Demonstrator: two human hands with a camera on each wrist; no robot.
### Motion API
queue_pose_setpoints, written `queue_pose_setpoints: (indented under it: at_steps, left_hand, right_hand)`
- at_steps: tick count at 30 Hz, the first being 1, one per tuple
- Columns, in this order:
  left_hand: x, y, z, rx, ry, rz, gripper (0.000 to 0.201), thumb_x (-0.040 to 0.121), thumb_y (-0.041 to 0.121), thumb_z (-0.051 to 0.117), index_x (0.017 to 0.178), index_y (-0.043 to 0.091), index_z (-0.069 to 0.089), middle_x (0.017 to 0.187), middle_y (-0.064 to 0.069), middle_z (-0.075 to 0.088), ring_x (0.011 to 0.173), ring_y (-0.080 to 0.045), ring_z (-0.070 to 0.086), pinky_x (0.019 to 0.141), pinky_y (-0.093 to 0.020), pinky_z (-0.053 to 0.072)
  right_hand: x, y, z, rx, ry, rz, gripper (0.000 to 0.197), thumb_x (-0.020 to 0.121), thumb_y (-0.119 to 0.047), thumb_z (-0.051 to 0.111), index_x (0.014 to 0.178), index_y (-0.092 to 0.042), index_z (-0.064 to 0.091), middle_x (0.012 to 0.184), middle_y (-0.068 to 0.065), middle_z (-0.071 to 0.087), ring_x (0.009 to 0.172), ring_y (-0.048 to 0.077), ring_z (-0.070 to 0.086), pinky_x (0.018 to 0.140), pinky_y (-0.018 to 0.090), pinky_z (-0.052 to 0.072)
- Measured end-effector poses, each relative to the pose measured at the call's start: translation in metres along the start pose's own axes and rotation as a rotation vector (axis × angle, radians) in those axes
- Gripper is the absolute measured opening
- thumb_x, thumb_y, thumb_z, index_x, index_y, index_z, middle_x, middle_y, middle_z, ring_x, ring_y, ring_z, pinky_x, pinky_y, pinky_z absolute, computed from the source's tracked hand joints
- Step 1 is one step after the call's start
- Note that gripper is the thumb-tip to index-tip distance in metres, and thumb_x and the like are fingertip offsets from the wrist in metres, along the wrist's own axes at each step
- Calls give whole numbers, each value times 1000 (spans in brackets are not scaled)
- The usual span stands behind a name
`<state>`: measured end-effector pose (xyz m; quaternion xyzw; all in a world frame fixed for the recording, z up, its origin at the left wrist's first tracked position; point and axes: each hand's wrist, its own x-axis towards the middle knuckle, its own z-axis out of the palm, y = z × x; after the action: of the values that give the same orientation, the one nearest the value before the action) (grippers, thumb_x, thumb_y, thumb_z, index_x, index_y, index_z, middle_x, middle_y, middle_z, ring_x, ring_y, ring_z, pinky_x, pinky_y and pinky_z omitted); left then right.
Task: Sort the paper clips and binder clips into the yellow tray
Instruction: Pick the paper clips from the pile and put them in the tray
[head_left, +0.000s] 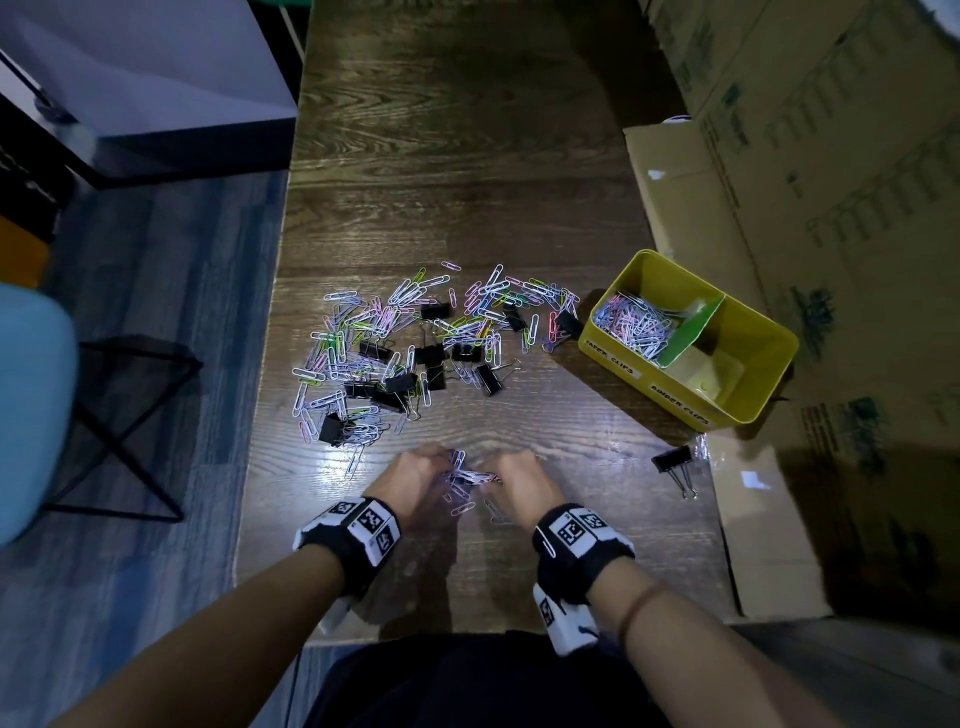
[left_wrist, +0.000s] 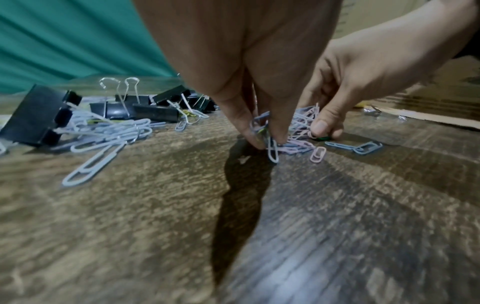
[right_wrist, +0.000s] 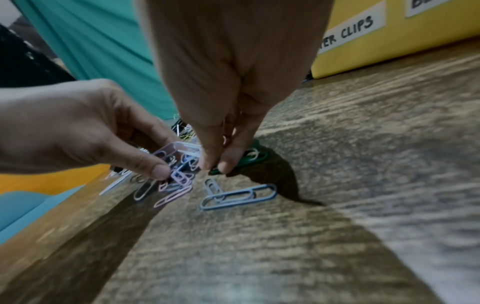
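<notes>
- Your left hand (head_left: 415, 480) and right hand (head_left: 519, 486) meet low over the bench (head_left: 467, 182), on the side of the big clip pile nearest you, fingertips pointed down.
- Your left hand pinches a small bunch of pastel paper clips (left_wrist: 265, 133) between thumb and fingers, the clips dangling onto the wood.
- Your right hand pinches a dark green paper clip (right_wrist: 249, 159) between thumb and forefinger, right at the bench surface.
- Just beside your right fingertips, on your side of them, two blue paper clips (right_wrist: 237, 196) lie flat and linked together.
- Beyond your hands lies the main pile (head_left: 415, 343): coloured paper clips scattered wide, with black binder clips (head_left: 400, 384) mixed through it.
- To the right of the pile, near the cardboard, one binder clip (head_left: 672, 462) sits apart from the rest.
- Right of the pile's far end stands the yellow tray (head_left: 691, 387), touching the outermost clips. Its left compartment, labelled for paper clips, holds a heap of them (head_left: 634, 325); a green divider (head_left: 693, 332) separates it from the right one, labelled for binder clips.
- Cardboard boxes (head_left: 831, 182) stand behind the tray.
</notes>
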<state>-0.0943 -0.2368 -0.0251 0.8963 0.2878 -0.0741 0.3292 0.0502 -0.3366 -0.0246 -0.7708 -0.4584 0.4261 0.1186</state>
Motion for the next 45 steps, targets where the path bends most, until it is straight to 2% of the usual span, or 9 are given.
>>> queue_pose_setpoints:
  at_steps: [7,10,15,20,24,31,36,40,45]
  left_hand:
    - [15,-7,-6,-507,98,-366,14,67,0,79,77,8,73,78,1,70,64,-3,64,69,-13,52]
    - [20,-9,-16,-714,119,-495,19,64,1,81,67,18,71,61,5,71,57,-8,64,67,-25,53]
    - [42,15,-55,-906,59,-434,16,64,1,78,79,0,72,77,-8,74,74,-18,68,77,-31,53]
    - [95,76,-92,-992,-35,-262,18,59,10,80,75,6,74,82,-12,74,84,-20,69,84,-30,52]
    - [149,143,-96,-1071,11,-243,14,66,-6,74,64,7,70,64,-6,71,60,-16,65,58,-21,53]
    - [223,196,-62,-742,173,-291,12,73,5,74,69,15,69,63,-2,66,54,-17,59,60,-31,53]
    - [227,192,-58,-506,74,-262,30,83,23,65,112,14,67,98,1,68,85,-16,64,82,-27,49]
    - [211,175,-62,-730,119,-275,12,90,7,55,93,8,67,88,-10,70,68,-13,63,71,-28,54]
    - [172,138,-70,-882,112,-293,18,90,-2,51,81,11,61,77,-10,62,64,-16,61,64,-29,56]
  right_hand:
    - [-3,13,-20,296,72,104,31,81,-19,73,111,-13,69,101,11,72,88,21,69,87,33,53]
    - [-8,21,-36,394,96,128,32,79,-23,75,109,-13,70,92,7,74,78,14,71,82,34,56]
    - [-31,24,-79,730,202,147,29,77,-12,75,105,-10,67,86,3,73,71,15,70,68,18,54]
    - [-54,29,-133,870,377,73,31,75,-9,75,105,-8,68,90,0,72,65,13,69,69,26,58]
    - [-63,34,-171,1028,508,47,28,75,0,74,99,-13,68,74,-1,71,56,8,67,65,21,57]
    - [-43,52,-220,977,642,59,19,76,-4,75,85,-19,69,79,0,71,64,12,67,71,24,58]
    - [-4,71,-239,908,684,191,36,78,-5,75,111,1,64,99,13,69,75,18,70,78,31,58]
    - [21,78,-239,635,621,273,34,76,-8,77,108,-2,67,98,10,68,74,15,69,69,23,58]
    - [36,74,-227,115,460,332,24,82,-10,72,106,-8,70,115,16,65,107,29,60,96,39,49]
